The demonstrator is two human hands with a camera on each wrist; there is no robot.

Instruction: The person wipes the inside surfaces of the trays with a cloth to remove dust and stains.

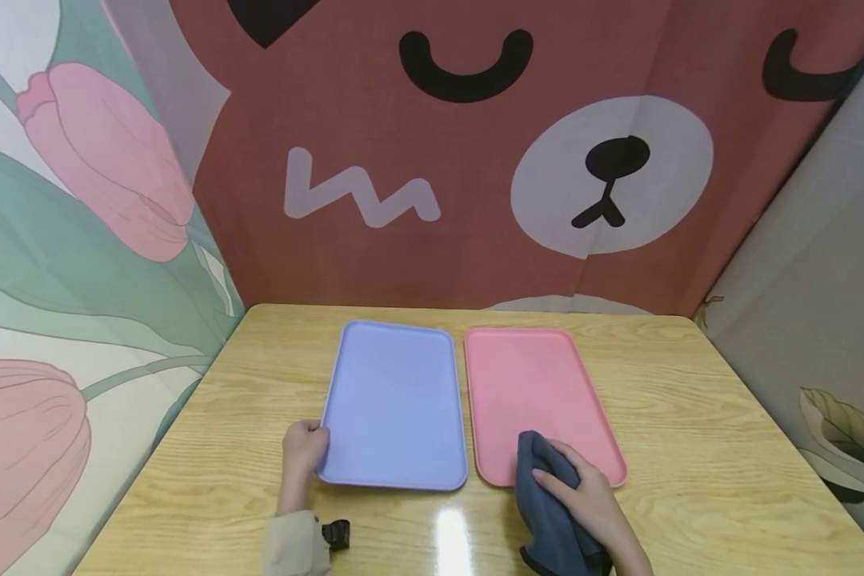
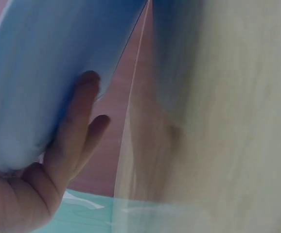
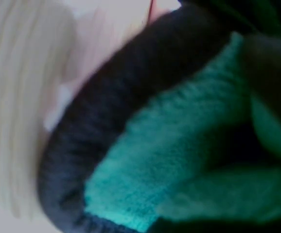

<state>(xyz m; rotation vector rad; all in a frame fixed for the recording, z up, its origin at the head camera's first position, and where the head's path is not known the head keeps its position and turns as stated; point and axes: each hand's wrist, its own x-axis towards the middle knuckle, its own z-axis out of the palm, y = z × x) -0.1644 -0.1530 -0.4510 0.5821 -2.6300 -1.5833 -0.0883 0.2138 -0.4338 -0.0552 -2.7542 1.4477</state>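
Where the work stands is best read from the largest item down to the smallest.

Table [image 1: 698, 424]: serves as the work surface and carries both trays lengthwise, near to far.

Blue tray [image 1: 396, 400]: located left of centre, upper face exposed. In the left wrist view a gap shows between its underside and the table, so its left side appears raised. Whether the opposite edge bears on the table cannot be told.

Pink tray [image 1: 522, 384]: located just right of the blue tray, a narrow gap separating the two. It appears to lie flat.

Cloth [image 1: 547, 500]: bunched, dark blue-grey outside; the right wrist view shows a green face with a dark border. It overlaps the near end of the pink tray in the head view and hangs past the near edge. Contact with that tray cannot be confirmed.

Right hand [image 1: 586, 500]: fingers and thumb closed around the cloth at its right side.

Left hand [image 1: 305, 448]: thumb at the left rim of the blue tray, fingers beneath it, holding the near-left portion.

Status, as judged: both holds are established. The cloth is well apart from the blue tray's face, so any wiping there is not under way. Whether either tray is already wiped cannot be determined. Setting down the raised tray and releasing the cloth appear outstanding.
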